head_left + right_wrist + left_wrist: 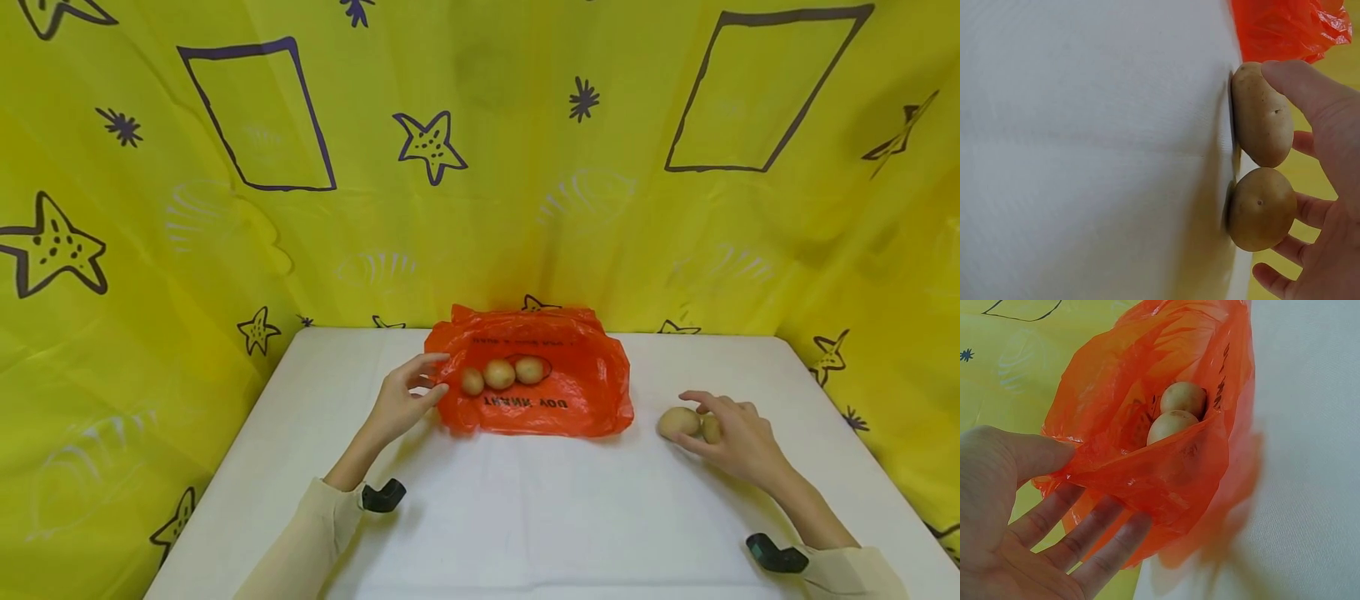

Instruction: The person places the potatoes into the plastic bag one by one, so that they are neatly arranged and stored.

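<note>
A red plastic bag (592, 400) lies spread at the table's back with three potatoes (499, 374) in a row in it. At the bag's left rim my left hand (405, 400) holds the plastic, thumb on the inner side and fingers outside, as the left wrist view shows. Two of the potatoes (1183, 400) show past that rim. To the right of the bag, my right hand (738, 437) has thumb and fingers around a larger oblong potato (1263, 115) resting on the table. A smaller round potato (1262, 209) sits beside it, close to the other fingers.
A white cloth (480, 517) covers the table. Behind and on both sides hangs a yellow curtain (495, 225) with drawn stars and frames, close to the table's back edge. Dark devices (384, 496) are strapped at both wrists.
</note>
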Demonstrator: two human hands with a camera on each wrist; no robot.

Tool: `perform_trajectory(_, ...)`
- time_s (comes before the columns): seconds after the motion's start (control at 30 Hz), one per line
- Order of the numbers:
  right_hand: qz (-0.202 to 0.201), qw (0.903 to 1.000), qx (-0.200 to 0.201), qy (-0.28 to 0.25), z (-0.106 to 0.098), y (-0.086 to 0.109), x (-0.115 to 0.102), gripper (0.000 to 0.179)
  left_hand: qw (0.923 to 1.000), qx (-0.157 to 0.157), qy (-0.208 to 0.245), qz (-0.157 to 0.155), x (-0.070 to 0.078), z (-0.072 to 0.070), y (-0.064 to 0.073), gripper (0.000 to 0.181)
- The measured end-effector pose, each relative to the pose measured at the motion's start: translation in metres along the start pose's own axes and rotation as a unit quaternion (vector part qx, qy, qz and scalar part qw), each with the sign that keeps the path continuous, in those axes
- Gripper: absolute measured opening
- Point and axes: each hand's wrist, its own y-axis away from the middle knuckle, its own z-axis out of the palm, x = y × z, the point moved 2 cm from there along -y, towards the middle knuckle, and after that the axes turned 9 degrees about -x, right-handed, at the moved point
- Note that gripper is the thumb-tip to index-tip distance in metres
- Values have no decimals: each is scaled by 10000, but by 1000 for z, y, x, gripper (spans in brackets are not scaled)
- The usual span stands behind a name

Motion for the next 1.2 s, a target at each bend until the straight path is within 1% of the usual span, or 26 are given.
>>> perform_trajectory(0.07,21,10000,-21,28,2,0,1,60,10000,21,-5,-57,-12,1,-3,42)
perform_trajectory(0.17,57,9999,-71,52,4,-1,2,59,10000,69,1,4,-26,2,-5,43)
perform_trajectory(0.33,156,9996,-233,74,6,-2,2,58,9998,88,37,197,-31,-1,-6,42)
perform_trajectory(0.5,222,9994,-275,72,7,-2,2,57,9996,54,18,281,-31,-1,-6,41)
perform_trajectory(0.67,207,9996,-191,18,8,-2,1,57,9995,62,30,316,-31,0,-6,41)
perform_trajectory(0.87,176,9998,-129,-34,9,-2,0,56,9990,103,157,395,-31,0,-7,42)
perform_trajectory(1.0,146,9998,-97,-25,10,-3,0,56,9991,128,111,392,-30,1,-7,42)
perform_trajectory(1.1,104,9999,-47,-27,10,-3,0,55,9992,107,97,363,-24,2,-6,42)
perform_trajectory(1.2,75,10000,-23,-45,11,-3,0,54,9993,64,112,340,-10,0,-2,40)
